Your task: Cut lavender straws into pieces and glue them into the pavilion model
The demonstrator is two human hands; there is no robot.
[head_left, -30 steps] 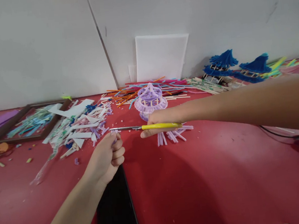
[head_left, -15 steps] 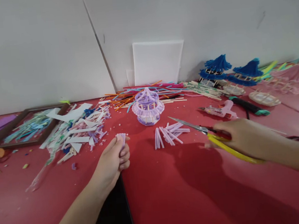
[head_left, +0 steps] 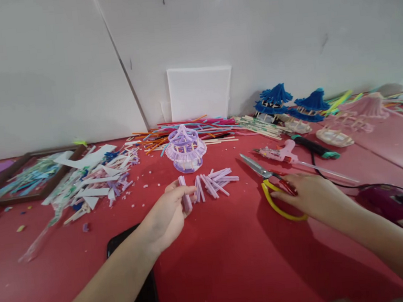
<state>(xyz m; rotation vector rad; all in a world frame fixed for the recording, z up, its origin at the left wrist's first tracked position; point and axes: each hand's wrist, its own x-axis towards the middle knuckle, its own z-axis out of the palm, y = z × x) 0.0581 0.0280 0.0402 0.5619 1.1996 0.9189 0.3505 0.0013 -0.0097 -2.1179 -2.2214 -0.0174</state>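
My left hand (head_left: 167, 214) is closed around a small bundle of short lilac strips (head_left: 185, 197), held upright between thumb and fingers. Just right of it lies a loose pile of similar lilac strips (head_left: 214, 184) on the red table. My right hand (head_left: 309, 195) has its fingers around the handles of scissors (head_left: 259, 168), one yellow and one red. The blades point away to the upper left, low over the table or resting on it. Behind the strips stands a small lilac pavilion-like model (head_left: 186, 149), round, with a pleated skirt.
A pink glue gun (head_left: 284, 153) and a black-and-green handled tool (head_left: 315, 146) lie at right, near a purple power strip (head_left: 398, 207). Blue-roofed models (head_left: 275, 96) stand behind. Paper scraps (head_left: 96, 179), a brown frame (head_left: 44, 194) and a black phone-like slab (head_left: 140, 292) are left.
My left hand has moved right, close to the strip pile, with its bundle now upright. The scissors in my right hand have come lower, their blades turned more steeply. The view has shifted.
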